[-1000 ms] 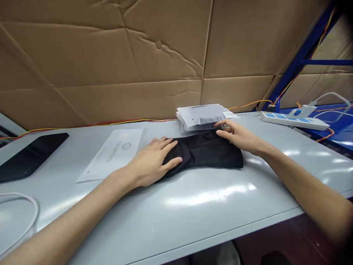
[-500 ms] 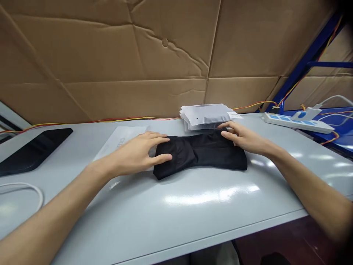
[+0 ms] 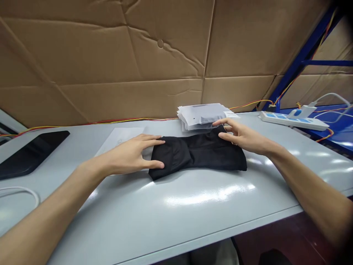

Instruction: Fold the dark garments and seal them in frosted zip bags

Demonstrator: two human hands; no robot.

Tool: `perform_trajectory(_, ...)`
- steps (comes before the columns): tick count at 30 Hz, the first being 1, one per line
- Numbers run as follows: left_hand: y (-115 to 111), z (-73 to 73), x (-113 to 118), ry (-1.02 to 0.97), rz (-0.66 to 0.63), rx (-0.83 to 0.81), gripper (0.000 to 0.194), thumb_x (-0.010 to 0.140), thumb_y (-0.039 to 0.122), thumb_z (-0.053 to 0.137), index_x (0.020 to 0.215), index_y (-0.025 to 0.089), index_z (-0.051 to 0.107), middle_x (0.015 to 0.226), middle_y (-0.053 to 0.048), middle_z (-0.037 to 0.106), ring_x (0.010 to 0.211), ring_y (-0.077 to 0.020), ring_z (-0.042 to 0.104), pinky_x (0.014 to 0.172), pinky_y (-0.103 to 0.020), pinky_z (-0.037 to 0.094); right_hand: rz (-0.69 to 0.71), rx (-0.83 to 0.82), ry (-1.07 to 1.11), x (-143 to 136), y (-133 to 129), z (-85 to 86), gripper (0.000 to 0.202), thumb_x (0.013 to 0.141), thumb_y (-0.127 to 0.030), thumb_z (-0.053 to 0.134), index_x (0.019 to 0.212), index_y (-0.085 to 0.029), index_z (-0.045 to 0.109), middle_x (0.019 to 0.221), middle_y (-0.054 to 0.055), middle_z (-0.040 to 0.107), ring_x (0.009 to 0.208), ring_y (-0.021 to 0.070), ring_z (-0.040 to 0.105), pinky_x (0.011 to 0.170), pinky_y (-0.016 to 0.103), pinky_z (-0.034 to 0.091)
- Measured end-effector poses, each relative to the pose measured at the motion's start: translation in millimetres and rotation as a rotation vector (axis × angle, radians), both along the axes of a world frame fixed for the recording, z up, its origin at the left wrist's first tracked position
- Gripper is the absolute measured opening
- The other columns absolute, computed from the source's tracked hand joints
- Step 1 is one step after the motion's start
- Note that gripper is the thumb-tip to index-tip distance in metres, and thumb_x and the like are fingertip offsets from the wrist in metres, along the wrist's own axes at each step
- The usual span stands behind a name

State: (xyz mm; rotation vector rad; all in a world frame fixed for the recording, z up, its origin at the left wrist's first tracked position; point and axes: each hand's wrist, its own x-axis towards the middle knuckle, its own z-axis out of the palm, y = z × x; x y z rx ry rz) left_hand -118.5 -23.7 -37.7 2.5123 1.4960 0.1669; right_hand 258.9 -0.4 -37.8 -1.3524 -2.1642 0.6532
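Note:
A folded black cloth garment (image 3: 204,152) lies lengthwise on the grey table; its exact kind cannot be told. At its left end rests my left hand (image 3: 131,154), thumb and fingers spread apart, fingertips touching the fabric. My right hand (image 3: 241,137) pinches the garment's far right corner between thumb and fingers, and that corner is lifted a little. Just behind the garment sits a stack of frosted plastic bags (image 3: 204,114). Another frosted bag (image 3: 118,136) lies flat behind my left hand, partly covered by it.
A black tablet-like slab (image 3: 33,154) lies at the left, with a white cable (image 3: 33,193) nearer me. At the right back stands a white power strip (image 3: 296,120) with plugs. Cardboard (image 3: 110,55) walls off the back, beside a blue metal frame (image 3: 300,62).
The garment's far right corner has risen in my right hand. My left hand and the garment's left end have shifted slightly left. The view has shifted slightly too.

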Motion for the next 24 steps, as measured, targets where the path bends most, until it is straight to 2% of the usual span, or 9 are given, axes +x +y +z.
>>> perform_trajectory(3, -1, -0.1, 2, 0.020, 0.002, 0.006, 0.076, 0.077, 0.077, 0.059, 0.144, 0.042, 0.051, 0.157, 0.001, 0.044, 0.144, -0.0354, 0.038, 0.116, -0.052, 0.035, -0.050, -0.016, 0.074, -3, 1, -1.8, 0.035, 0.095, -0.045, 0.050, 0.128, -0.033, 0.056, 0.097, 0.001, 0.065, 0.084, 0.0206, 0.060, 0.073, 0.034, 0.049)
perform_trajectory(6, -4, 0.7, 6, 0.036, 0.002, 0.001, 0.077, 0.079, 0.078, 0.056, 0.146, 0.040, 0.048, 0.159, 0.000, 0.040, 0.146, -0.0337, 0.035, 0.116, -0.051, 0.035, -0.084, -0.057, 0.143, -5, 2, -3.7, 0.032, 0.095, -0.045, 0.051, 0.123, -0.032, 0.059, 0.078, -0.003, 0.057, 0.069, 0.0173, 0.054, 0.062, 0.030, 0.044)
perform_trajectory(11, -9, 2.6, 16, 0.047, 0.001, 0.014, 0.083, 0.079, 0.080, 0.053, 0.147, 0.033, 0.049, 0.158, -0.003, 0.041, 0.144, -0.0349, 0.037, 0.116, -0.051, 0.035, -0.117, -0.119, 0.236, -10, -3, 1.8, 0.034, 0.090, -0.049, 0.058, 0.117, -0.028, 0.064, 0.080, -0.002, 0.058, 0.069, 0.0152, 0.052, 0.059, 0.027, 0.040)
perform_trajectory(15, -12, 0.6, 25, 0.053, -0.041, 0.058, 0.080, 0.083, 0.078, 0.052, 0.146, 0.028, 0.051, 0.156, -0.006, 0.044, 0.142, -0.0340, 0.040, 0.115, -0.050, 0.036, -0.100, -0.170, 0.343, -28, -14, 20.1, 0.040, 0.088, -0.053, 0.061, 0.120, -0.029, 0.063, 0.078, -0.002, 0.059, 0.057, 0.0117, 0.046, 0.051, 0.025, 0.033)
perform_trajectory(17, -13, -1.8, 29, 0.032, -0.050, 0.076, 0.081, 0.082, 0.078, 0.053, 0.145, 0.026, 0.052, 0.154, -0.007, 0.047, 0.140, -0.0346, 0.042, 0.114, -0.050, 0.037, -0.083, -0.147, 0.352, -45, -19, 31.7, 0.038, 0.088, -0.050, 0.061, 0.119, -0.028, 0.063, 0.073, -0.003, 0.056, 0.055, 0.0114, 0.046, 0.049, 0.025, 0.032)
perform_trajectory(20, -15, -4.4, 34, -0.034, -0.047, 0.075, 0.083, 0.081, 0.076, 0.055, 0.146, 0.025, 0.051, 0.152, -0.009, 0.049, 0.138, -0.0362, 0.043, 0.113, -0.050, 0.038, -0.066, -0.028, 0.273, -80, -21, 44.6, 0.030, 0.091, -0.045, 0.059, 0.115, -0.027, 0.064, 0.072, -0.003, 0.056, 0.056, 0.0108, 0.045, 0.050, 0.024, 0.033)
perform_trajectory(24, -16, -4.7, 31, -0.173, 0.002, -0.015, 0.076, 0.092, 0.068, 0.043, 0.156, 0.028, 0.033, 0.156, -0.007, 0.044, 0.140, -0.0338, 0.042, 0.114, -0.049, 0.036, -0.004, 0.049, 0.111, -126, -15, 44.6, 0.028, 0.091, -0.039, 0.058, 0.114, -0.025, 0.062, 0.084, 0.001, 0.064, 0.063, 0.0140, 0.055, 0.055, 0.026, 0.042)
